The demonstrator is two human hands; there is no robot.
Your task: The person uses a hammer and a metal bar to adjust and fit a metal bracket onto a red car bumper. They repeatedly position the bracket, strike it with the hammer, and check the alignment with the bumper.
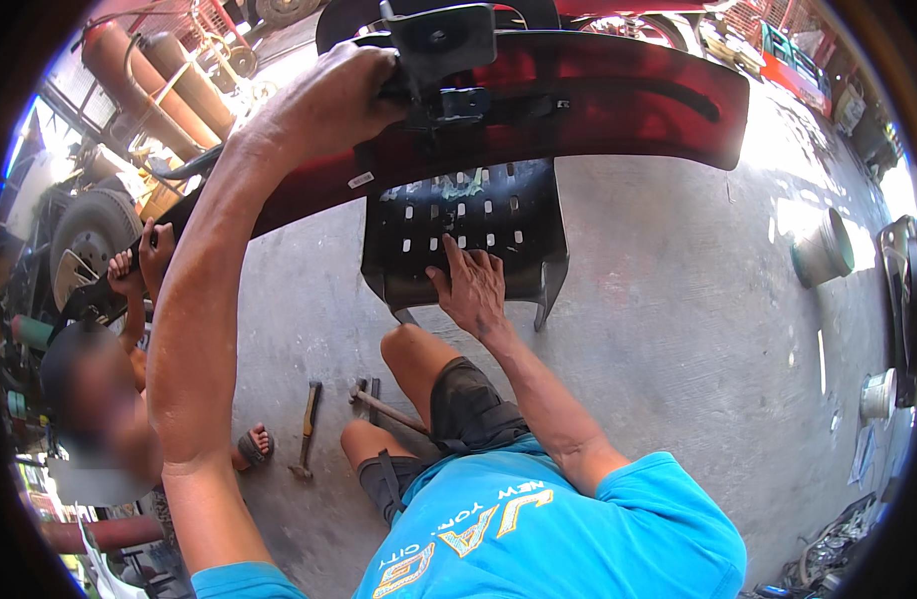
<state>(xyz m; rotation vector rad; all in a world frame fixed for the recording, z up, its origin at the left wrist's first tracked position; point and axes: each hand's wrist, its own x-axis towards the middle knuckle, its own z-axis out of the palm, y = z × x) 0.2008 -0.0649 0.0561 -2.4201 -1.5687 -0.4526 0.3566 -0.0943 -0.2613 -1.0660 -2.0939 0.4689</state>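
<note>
A long, curved, glossy dark-red panel (pixel 638 105), like a vehicle body part, spans the top of the head view. A black metal bracket (pixel 443 45) with a bolt hole stands up from it, and smaller metal fittings sit below the bracket. My left hand (pixel 323 105) is closed at the bracket's left side, its fingertips partly hidden behind the metal. Below the panel is a black plastic chair (pixel 393 265) with rows of slots. My right hand (pixel 471 288) rests on the chair's front part, fingers apart, holding nothing.
At the left, another person's hands (pixel 144 262) hold the panel's dark end. A hammer (pixel 308 429) and a second hammer (pixel 390 407) lie on the concrete floor near my knees. Gas cylinders (pixel 129 85) and a tyre (pixel 94 245) stand far left; a bucket (pixel 823 248) is at right.
</note>
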